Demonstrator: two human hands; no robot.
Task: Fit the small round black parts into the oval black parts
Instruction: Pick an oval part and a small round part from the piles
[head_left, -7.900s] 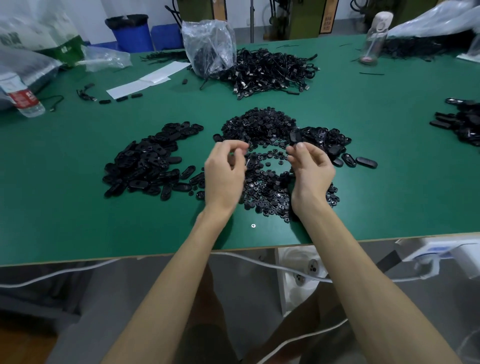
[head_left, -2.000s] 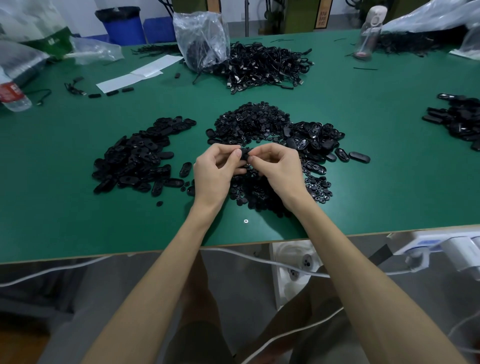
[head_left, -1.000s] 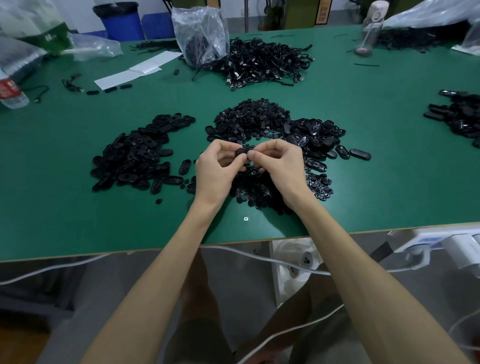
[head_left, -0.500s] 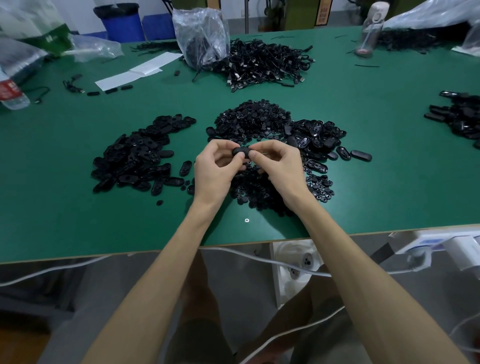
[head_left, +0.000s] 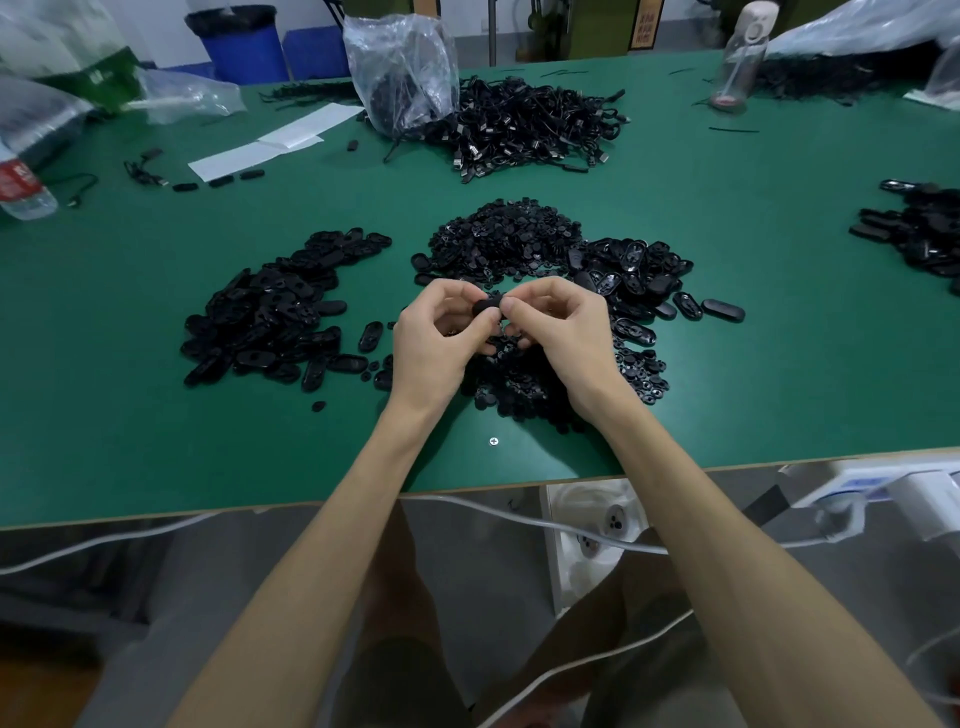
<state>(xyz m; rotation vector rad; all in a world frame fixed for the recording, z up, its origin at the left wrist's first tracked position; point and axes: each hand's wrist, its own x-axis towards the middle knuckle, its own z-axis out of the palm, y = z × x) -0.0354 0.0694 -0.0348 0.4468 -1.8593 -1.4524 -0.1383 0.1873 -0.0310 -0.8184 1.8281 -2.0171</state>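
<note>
My left hand (head_left: 436, 345) and my right hand (head_left: 563, 335) meet above the green table (head_left: 779, 322), both pinching one oval black part (head_left: 487, 306) between thumbs and fingertips. Whether a round part sits in it is hidden by my fingers. Under my hands lies a heap of small round black parts (head_left: 524, 379), and more of them are piled farther back (head_left: 506, 236). Oval black parts lie in a pile at the right (head_left: 636, 270) and in a bigger pile at the left (head_left: 275, 317).
A tangle of black cables (head_left: 530, 127) and a plastic bag (head_left: 402, 67) sit at the back. White paper (head_left: 275, 143) and a water bottle (head_left: 21, 189) are at the left, more black parts (head_left: 919, 234) at the right edge. A screw head (head_left: 493, 441) marks the table near me.
My hands came together from apart over the round-part heap and have held the oval part between them for the last second, barely shifting.
</note>
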